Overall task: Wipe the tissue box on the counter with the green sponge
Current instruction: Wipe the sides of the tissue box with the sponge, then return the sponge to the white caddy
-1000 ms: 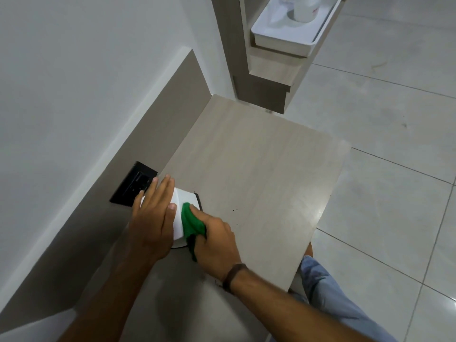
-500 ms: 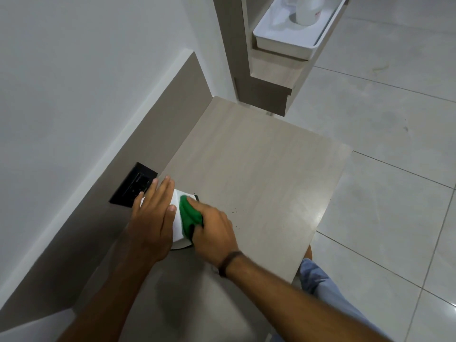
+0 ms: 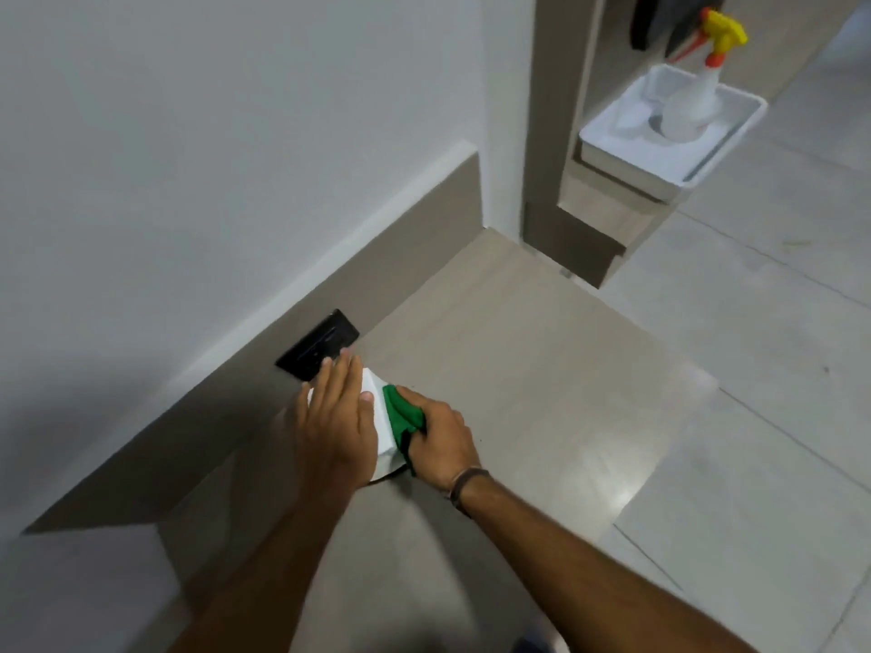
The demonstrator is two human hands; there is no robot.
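While our left hand (image 3: 335, 417) flattens the tissue box (image 3: 382, 433), our right hand (image 3: 440, 443) clamps the green sponge (image 3: 399, 410) against its right side.

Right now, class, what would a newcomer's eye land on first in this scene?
Probably the green sponge, clutched in the right hand and pressed against the side of the white tissue box on the counter. The left hand lies flat on top of the box. Far right, a spray bottle stands in a white tray.
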